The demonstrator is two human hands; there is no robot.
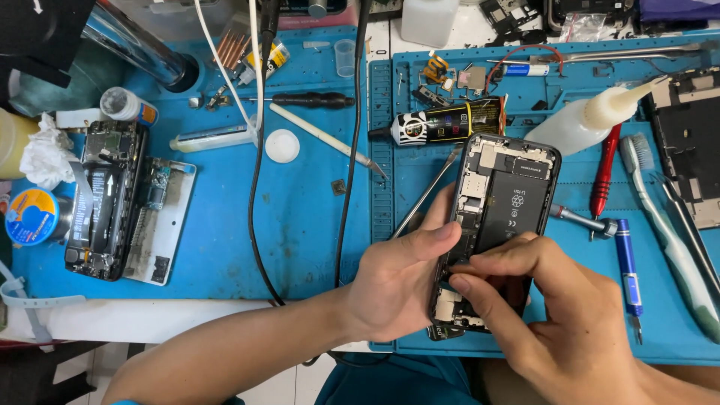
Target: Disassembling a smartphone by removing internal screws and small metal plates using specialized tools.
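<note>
At your far nine o'clock a blue-and-yellow solder spool point(31, 216) sits by a crumpled white tissue point(43, 154), and just right of them a second opened phone point(109, 199) lies on the blue work mat point(300, 217) beside its pale back cover point(165, 221). Toward twelve o'clock from there lie a clear syringe point(214, 138), a small white round cap point(283, 145) and a black-handled screwdriver point(313, 99). Black cables point(255, 210) run down the mat from twelve to six, crossing the space just left of your hands.

Your left hand point(394, 281) is curled round the left edge of the opened phone point(495, 225), gripping it with the thumb across its lower part. The phone is tilted up off the mat at centre right, its black battery facing you. Your right hand point(555, 315) has its fingertips pinched together on the phone's lower innards; whether they hold anything small I cannot tell.

A thin metal pry tool point(424, 196) slants behind the phone's left side. At the phone's twelve o'clock lies a black-and-yellow glue tube point(442, 121); at one o'clock, a white squeeze bottle point(585, 120). At three o'clock lie a red-handled tool point(604, 172), a blue screwdriver point(627, 266) and a pale toothbrush point(667, 232).
</note>
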